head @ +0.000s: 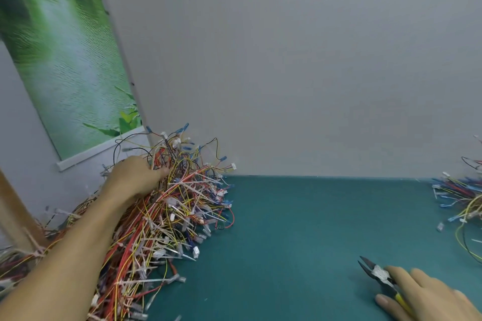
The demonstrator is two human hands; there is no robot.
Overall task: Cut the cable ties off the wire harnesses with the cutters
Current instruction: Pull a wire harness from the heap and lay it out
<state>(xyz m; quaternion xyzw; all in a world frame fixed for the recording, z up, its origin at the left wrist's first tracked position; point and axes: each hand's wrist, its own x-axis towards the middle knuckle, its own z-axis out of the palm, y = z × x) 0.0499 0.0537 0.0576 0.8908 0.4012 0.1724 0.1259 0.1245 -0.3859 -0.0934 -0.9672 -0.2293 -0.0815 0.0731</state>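
— Reaching where, that left hand (pixel 135 177)?
— Into the wire harnesses (pixel 167 216) piled on the left of the table (pixel 300 229), fingers curled round some.
— And the right hand (pixel 430 294)?
— Gripping the cutters (pixel 378 273) at the near right, blades parted.

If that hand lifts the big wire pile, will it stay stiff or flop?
Probably floppy: the wire pile is thin, curling strands. It is tangled, so the left hand would likely drag up a clump, loose ends dangling. Likely light, being mostly gaps.
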